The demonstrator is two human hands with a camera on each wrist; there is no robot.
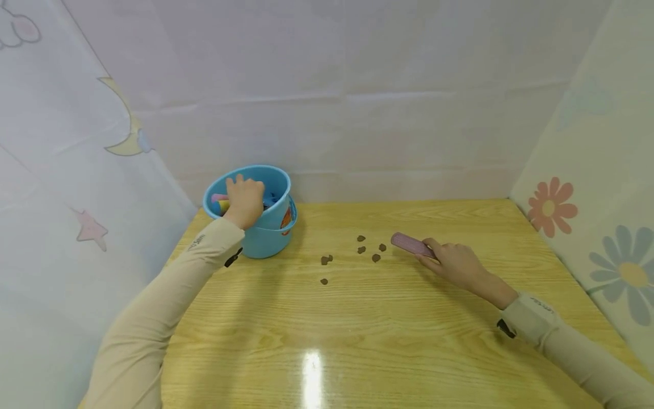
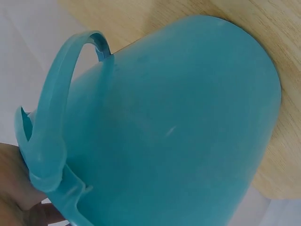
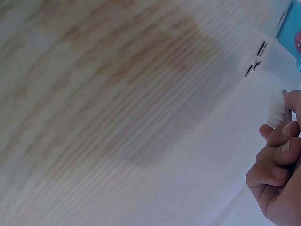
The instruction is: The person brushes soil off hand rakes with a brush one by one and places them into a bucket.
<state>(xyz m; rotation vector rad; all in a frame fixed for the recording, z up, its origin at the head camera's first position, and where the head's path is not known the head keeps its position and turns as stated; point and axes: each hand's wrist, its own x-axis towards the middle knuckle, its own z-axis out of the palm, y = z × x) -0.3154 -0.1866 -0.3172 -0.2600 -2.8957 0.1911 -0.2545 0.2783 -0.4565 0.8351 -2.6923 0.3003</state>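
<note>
A light blue bucket [image 1: 264, 243] stands upright at the back left of the wooden table. My left hand [image 1: 246, 200] is at its mouth, over the near rim, beside a pink piece [image 1: 219, 197] and a yellow piece [image 1: 223, 205] inside. What its fingers do there is hidden; I cannot tell whether they hold anything. In the left wrist view the bucket handle [image 2: 55, 103] hangs next to this hand. My right hand [image 1: 455, 262] grips a brush with a mauve back [image 1: 410, 244] and white bristles [image 3: 277, 109]. Several small dark brown bits [image 1: 361, 250] lie left of the brush.
The wooden table [image 1: 388, 335] meets a pale cloth backdrop [image 1: 388, 125] behind and printed cloth walls [image 1: 608, 199] on both sides. Blue things [image 1: 271, 199] show inside the bucket. A bright reflection sits on the table's near part.
</note>
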